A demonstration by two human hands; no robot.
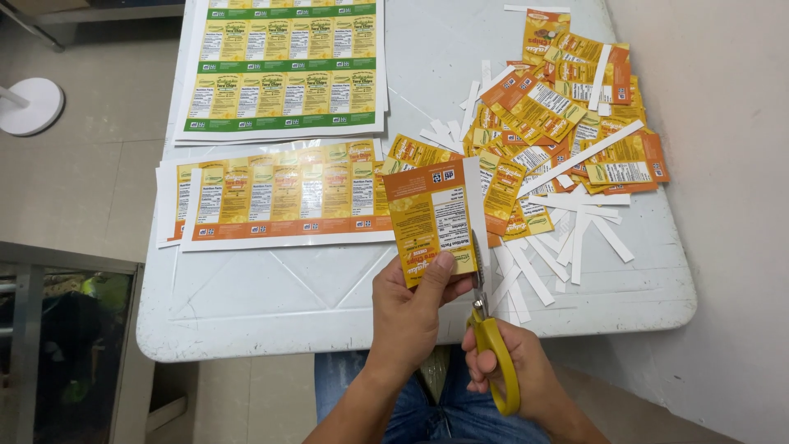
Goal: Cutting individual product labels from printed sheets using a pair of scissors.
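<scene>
A person seated at a white table (271, 316) trims a printed label, seen from a head-worn camera. The left hand (407, 308) pinches an orange-and-yellow label (427, 218) at its lower edge, thumb pressed on the front and fingers curled behind. The right hand (514, 362) is closed through the yellow handles of a pair of scissors (486, 325), whose blades run up the label's right side, where a white margin strip (477, 205) stands against the cut.

At 10 o'clock from the hands lies an uncut orange sheet of labels (279, 205), a long rectangle with a white border, resting on other sheets whose edges peek out at its left. At 11 o'clock, farther up the table, a stack of yellow-and-green sheets (283, 70) runs out of the frame at the top. At 1 o'clock a loose pile of cut orange labels (559, 123) overlaps in many directions, and white paper offcuts (567, 234) lie scattered over and below it, some reaching the table's near edge.

The print on every label is too small to make out. The scissor blades are partly hidden by the label and the left thumb, so how far they gape cannot be told. Blue jeans (448, 411) show below the table edge, and a round white stand base (31, 105) at 9 o'clock is cut off by the frame's left edge.
</scene>
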